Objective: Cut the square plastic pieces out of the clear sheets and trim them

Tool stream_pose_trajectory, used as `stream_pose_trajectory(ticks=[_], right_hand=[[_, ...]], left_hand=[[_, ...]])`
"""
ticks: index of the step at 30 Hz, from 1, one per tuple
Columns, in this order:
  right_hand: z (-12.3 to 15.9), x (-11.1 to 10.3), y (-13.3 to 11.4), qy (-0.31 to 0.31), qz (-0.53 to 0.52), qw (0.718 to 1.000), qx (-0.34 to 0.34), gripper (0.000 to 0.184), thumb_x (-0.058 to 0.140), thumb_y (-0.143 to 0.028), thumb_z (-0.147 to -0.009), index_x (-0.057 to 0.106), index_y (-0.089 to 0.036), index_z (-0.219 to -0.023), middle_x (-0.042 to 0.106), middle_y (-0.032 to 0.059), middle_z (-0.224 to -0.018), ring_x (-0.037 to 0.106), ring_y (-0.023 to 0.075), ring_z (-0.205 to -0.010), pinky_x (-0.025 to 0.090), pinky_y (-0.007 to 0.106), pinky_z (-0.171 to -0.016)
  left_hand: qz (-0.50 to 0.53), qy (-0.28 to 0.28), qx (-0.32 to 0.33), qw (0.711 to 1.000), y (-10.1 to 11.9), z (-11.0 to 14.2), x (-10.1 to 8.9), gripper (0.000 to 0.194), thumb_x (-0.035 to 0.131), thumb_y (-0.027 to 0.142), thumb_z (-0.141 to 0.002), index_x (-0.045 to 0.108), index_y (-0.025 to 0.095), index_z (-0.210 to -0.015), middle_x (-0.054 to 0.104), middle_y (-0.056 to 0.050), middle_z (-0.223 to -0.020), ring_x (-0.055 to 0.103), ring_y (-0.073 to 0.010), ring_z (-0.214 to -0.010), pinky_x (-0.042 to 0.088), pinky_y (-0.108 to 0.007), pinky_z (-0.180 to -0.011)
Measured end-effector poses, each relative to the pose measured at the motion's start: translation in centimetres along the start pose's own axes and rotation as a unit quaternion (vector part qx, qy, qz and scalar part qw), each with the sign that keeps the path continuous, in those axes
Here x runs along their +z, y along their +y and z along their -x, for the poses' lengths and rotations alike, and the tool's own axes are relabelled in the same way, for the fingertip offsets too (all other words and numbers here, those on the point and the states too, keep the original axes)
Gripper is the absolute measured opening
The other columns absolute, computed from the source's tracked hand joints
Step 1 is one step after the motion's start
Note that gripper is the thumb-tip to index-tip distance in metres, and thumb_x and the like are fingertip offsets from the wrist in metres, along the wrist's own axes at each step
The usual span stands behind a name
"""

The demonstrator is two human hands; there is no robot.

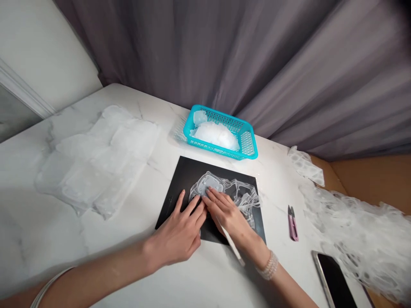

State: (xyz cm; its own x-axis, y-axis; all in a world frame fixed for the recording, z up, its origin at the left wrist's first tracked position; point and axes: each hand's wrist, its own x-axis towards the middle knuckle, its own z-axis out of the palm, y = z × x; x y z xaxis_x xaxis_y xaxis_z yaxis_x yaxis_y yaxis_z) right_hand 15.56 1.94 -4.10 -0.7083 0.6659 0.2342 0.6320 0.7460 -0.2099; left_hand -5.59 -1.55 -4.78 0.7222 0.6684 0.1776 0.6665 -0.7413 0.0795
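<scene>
On a black mat (173,184) lies a translucent plastic sheet with cut-out gaps (245,194) around a rounded, frosted piece (207,182). My left hand (181,233) rests at the near left of this piece, fingers spread, fingertips touching its edge. Pressing on the piece from the right are the fingertips of my right hand (227,214). A slim white stick-like tool (234,248) is tucked in the right hand and sticks out below the palm. Its tip is hidden under the hand.
A turquoise basket (221,152) holding whitish translucent pieces (216,134) stands behind the mat. Stacked translucent sheets (102,158) lie left. On the right are pink-handled snips (293,224), a phone (334,280) and a heap of plastic scraps (362,239) by a cardboard box (375,177).
</scene>
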Motion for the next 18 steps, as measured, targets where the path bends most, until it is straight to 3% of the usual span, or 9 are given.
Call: stream_pose_trajectory(ticks=[4,6,7,9,11,13,14,16,18], right_hand=[[-0.5,0.2,-1.4,0.009,-0.041,0.999,-0.008,0.040,0.042,-0.009,-0.098,0.057,-0.012,-0.135,0.064,0.0229,-0.132,0.056,0.0337,-0.131,0.052,0.057,-0.102],[-0.7,-0.2,-1.2,0.041,-0.156,0.985,0.058,0.038,0.042,-0.012,-0.099,0.063,-0.018,-0.130,0.067,0.0177,-0.129,0.060,0.0301,-0.126,0.053,0.053,-0.103],[-0.5,-0.9,-0.5,0.070,-0.231,0.963,0.120,0.036,0.044,-0.015,-0.099,0.066,-0.021,-0.126,0.070,0.0145,-0.125,0.064,0.0280,-0.122,0.055,0.050,-0.102],[0.7,-3.2,2.1,0.162,-0.381,0.865,0.283,0.028,0.052,-0.018,-0.096,0.072,-0.024,-0.115,0.076,0.0090,-0.111,0.072,0.0233,-0.105,0.060,0.041,-0.095],[3.2,-6.8,6.2,0.300,-0.483,0.693,0.443,0.022,0.061,-0.014,-0.088,0.076,-0.022,-0.103,0.077,0.0050,-0.091,0.075,0.0177,-0.083,0.064,0.030,-0.082],[6.5,-10.6,10.4,0.443,-0.485,0.518,0.548,0.028,0.058,-0.002,-0.083,0.077,-0.020,-0.094,0.075,0.0014,-0.079,0.072,0.0114,-0.066,0.064,0.020,-0.068],[8.1,-12.2,12.0,0.497,-0.466,0.461,0.569,0.030,0.055,-0.001,-0.084,0.077,-0.019,-0.093,0.073,0.0008,-0.077,0.071,0.0102,-0.062,0.064,0.019,-0.065],[10.5,-14.2,13.4,0.551,-0.439,0.413,0.577,0.036,0.049,0.000,-0.086,0.077,-0.021,-0.092,0.073,0.0017,-0.081,0.072,0.0108,-0.066,0.064,0.020,-0.064],[11.2,-14.4,12.0,0.567,-0.431,0.416,0.566,0.035,0.050,-0.002,-0.087,0.078,-0.023,-0.092,0.075,0.0053,-0.087,0.074,0.0128,-0.077,0.063,0.019,-0.068]], left_hand=[[0.007,0.008,0.001,1.000,-0.2,0.1,0.5,0.047,0.037,0.033,-0.100,0.054,0.009,-0.137,0.061,-0.014,-0.137,0.040,-0.0331,-0.139,0.008,-0.060,-0.120],[0.012,0.014,-0.002,1.000,-0.3,0.1,0.6,0.049,0.037,0.033,-0.100,0.050,0.009,-0.142,0.058,-0.014,-0.142,0.040,-0.0315,-0.140,0.006,-0.058,-0.121],[0.013,0.017,-0.006,1.000,-0.4,0.1,0.6,0.051,0.036,0.033,-0.101,0.047,0.009,-0.144,0.054,-0.014,-0.146,0.040,-0.0305,-0.141,0.005,-0.057,-0.121],[0.011,0.021,-0.010,1.000,-0.5,0.1,0.5,0.054,0.034,0.034,-0.101,0.042,0.008,-0.148,0.048,-0.015,-0.151,0.039,-0.0289,-0.141,0.005,-0.055,-0.122],[0.010,0.018,-0.011,1.000,-0.5,0.0,0.2,0.055,0.031,0.034,-0.102,0.040,0.006,-0.149,0.045,-0.017,-0.153,0.039,-0.0282,-0.142,0.005,-0.053,-0.122],[0.015,0.014,-0.010,1.000,-0.6,-0.1,-0.1,0.056,0.029,0.032,-0.102,0.039,0.005,-0.149,0.046,-0.017,-0.152,0.039,-0.0285,-0.141,0.006,-0.053,-0.122],[0.021,0.012,-0.011,1.000,-0.6,-0.1,-0.2,0.055,0.029,0.032,-0.102,0.039,0.004,-0.149,0.047,-0.018,-0.151,0.040,-0.0289,-0.141,0.007,-0.053,-0.121],[0.043,0.012,-0.015,0.999,-0.8,-0.2,-0.3,0.055,0.030,0.031,-0.102,0.041,0.004,-0.148,0.049,-0.017,-0.150,0.041,-0.0296,-0.140,0.010,-0.054,-0.121],[0.083,0.020,-0.019,0.996,-1.0,-0.3,-0.3,0.053,0.034,0.031,-0.101,0.044,0.005,-0.145,0.052,-0.016,-0.147,0.043,-0.0296,-0.138,0.012,-0.054,-0.121]])
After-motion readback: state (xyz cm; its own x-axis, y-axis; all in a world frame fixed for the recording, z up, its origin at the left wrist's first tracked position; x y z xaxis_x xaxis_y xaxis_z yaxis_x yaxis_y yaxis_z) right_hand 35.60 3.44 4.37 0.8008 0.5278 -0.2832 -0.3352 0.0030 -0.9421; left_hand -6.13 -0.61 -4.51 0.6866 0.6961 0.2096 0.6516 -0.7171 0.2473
